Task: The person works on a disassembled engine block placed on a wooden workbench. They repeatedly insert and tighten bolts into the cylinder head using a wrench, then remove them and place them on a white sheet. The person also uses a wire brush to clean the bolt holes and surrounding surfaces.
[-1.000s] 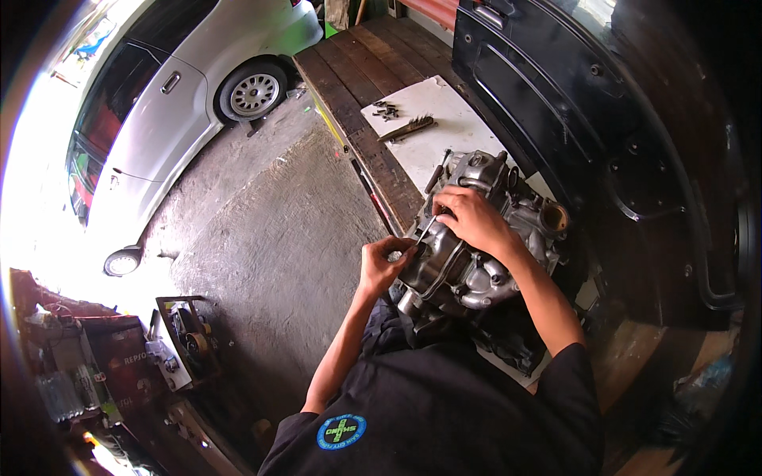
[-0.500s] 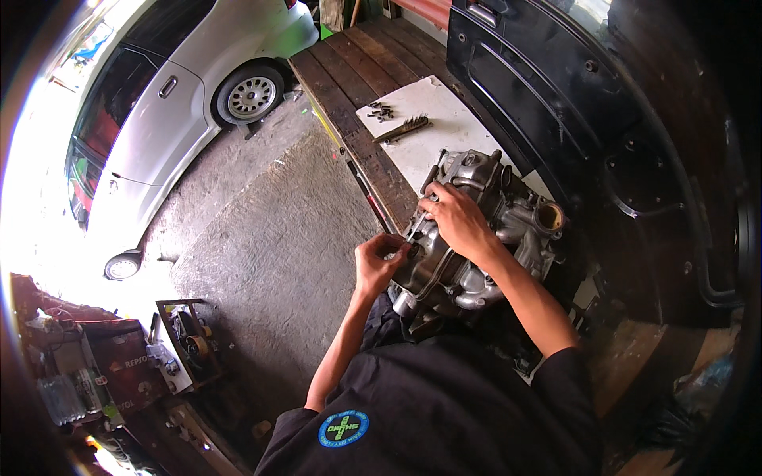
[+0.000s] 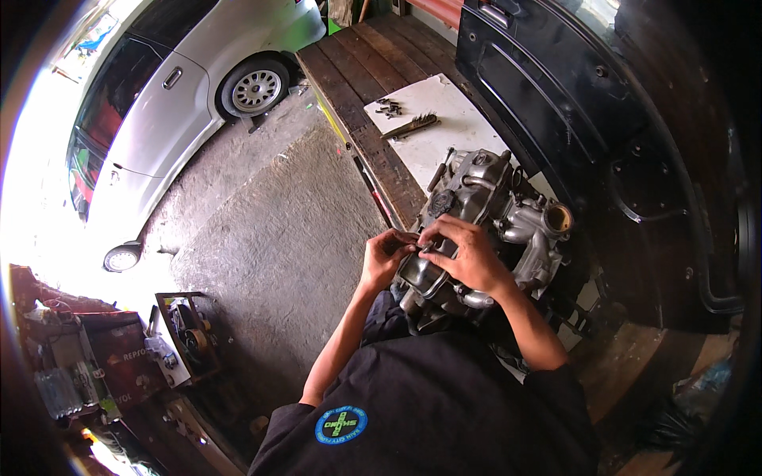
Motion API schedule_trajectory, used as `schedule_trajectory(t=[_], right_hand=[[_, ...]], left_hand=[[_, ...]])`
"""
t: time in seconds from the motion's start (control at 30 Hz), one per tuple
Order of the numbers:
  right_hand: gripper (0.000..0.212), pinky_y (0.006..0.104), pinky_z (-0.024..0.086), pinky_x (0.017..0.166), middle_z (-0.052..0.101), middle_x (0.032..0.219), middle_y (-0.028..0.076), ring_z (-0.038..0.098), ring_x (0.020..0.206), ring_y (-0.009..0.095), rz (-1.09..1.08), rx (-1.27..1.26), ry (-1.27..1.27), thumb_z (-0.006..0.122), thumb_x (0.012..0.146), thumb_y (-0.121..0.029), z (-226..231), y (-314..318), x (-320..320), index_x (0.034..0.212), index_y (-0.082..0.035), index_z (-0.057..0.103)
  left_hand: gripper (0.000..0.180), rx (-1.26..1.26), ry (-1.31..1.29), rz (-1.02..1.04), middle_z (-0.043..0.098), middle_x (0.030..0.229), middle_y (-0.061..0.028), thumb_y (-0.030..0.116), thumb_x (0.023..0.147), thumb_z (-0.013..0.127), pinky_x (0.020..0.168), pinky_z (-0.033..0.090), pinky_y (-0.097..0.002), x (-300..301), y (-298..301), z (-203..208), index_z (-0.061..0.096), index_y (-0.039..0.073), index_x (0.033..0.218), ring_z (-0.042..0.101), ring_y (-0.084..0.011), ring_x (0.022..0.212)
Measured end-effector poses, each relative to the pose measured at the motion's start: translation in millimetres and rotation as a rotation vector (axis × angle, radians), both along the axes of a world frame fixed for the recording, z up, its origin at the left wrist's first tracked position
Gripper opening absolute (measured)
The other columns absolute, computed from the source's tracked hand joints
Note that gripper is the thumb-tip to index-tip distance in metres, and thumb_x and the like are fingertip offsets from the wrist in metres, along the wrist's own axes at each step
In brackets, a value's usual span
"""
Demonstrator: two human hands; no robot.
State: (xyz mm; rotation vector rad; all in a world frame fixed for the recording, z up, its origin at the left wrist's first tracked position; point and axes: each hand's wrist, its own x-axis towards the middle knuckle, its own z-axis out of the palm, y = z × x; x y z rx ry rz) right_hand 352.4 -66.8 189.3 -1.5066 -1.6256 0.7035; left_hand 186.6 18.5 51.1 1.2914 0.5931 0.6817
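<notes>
A metal engine (image 3: 480, 186) with a silver cover and a dark round cap (image 3: 440, 203) sits at the near end of the workbench, right in front of me. Over the cover's left edge, my left hand (image 3: 384, 258) pinches with thumb and fingertips. My right hand (image 3: 470, 258) meets it there, its thumb and forefinger closed around something small. That piece looks dark and partly metallic, but fingers cover most of it. A slim tool with a thicker end (image 3: 440, 170) lies beside the engine's far left side.
On a white board (image 3: 436, 89) rest a wire brush (image 3: 411, 127) and several small bolts (image 3: 388, 108). The wooden bench (image 3: 349, 59) runs away from me. A black car panel (image 3: 548, 103) stands at right; a silver car (image 3: 151, 103) is parked left. A crate (image 3: 186, 337) sits lower left.
My right hand has come back toward me from near the round cap, which now shows, and meets my left hand. The silver bar-like piece between my hands no longer shows clearly.
</notes>
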Motion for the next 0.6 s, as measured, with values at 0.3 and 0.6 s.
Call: schedule_trajectory(t=[0.3, 0.6], right_hand=[[0.020, 0.0375, 0.051, 0.079, 0.059, 0.092, 0.008, 0.062, 0.089, 0.029, 0.091, 0.193, -0.265, 0.073, 0.075, -0.005, -23, -15, -34, 0.090, -0.006, 0.061], [0.043, 0.0395, 0.049, 0.087, 0.058, 0.106, 0.015, 0.060, 0.101, 0.033, -0.368, -0.024, -0.232, 0.073, 0.080, -0.010, -29, 11, 7, 0.118, -0.005, 0.052]], left_hand=[[0.008, 0.111, -0.046, -0.071, 0.069, 0.093, -0.0086, -0.003, 0.082, 0.067, 0.079, 0.051, -0.0287, 6, 10, -9, 0.064, -0.003, 0.090, 0.063, -0.0129, 0.088], [0.013, 0.137, 0.047, -0.044, 0.068, 0.085, -0.0067, 0.005, 0.083, 0.072, 0.078, 0.050, -0.0276, 6, 5, 0, 0.062, -0.002, 0.088, 0.063, -0.0111, 0.081]])
